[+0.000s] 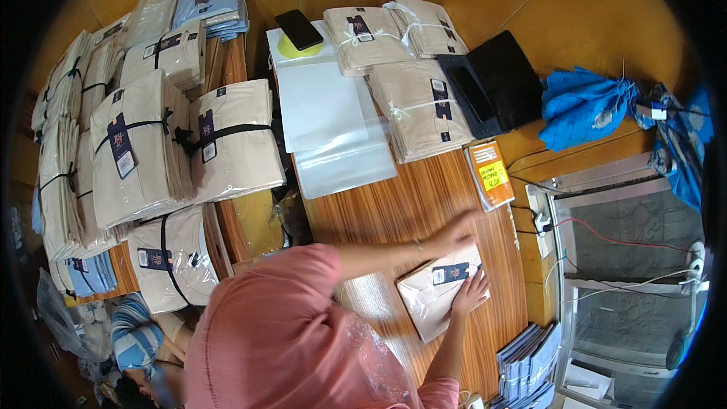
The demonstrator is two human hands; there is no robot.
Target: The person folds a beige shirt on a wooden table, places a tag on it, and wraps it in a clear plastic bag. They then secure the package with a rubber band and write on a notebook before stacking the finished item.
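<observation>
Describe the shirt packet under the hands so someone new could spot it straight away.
On the striped wooden table, look at the near right end, below the clear plastic bags. There lies one beige folded shirt in a clear bag, with a dark tag, under the left hand and right hand. Unlike the tied bundles, it lies alone.

Glossy plastic bag (435, 295), grained wooden table (394, 212)

folded shirt (438, 295): partly under both hands | left hand (457, 232): motion-blurred | dark tags: print too small
</observation>
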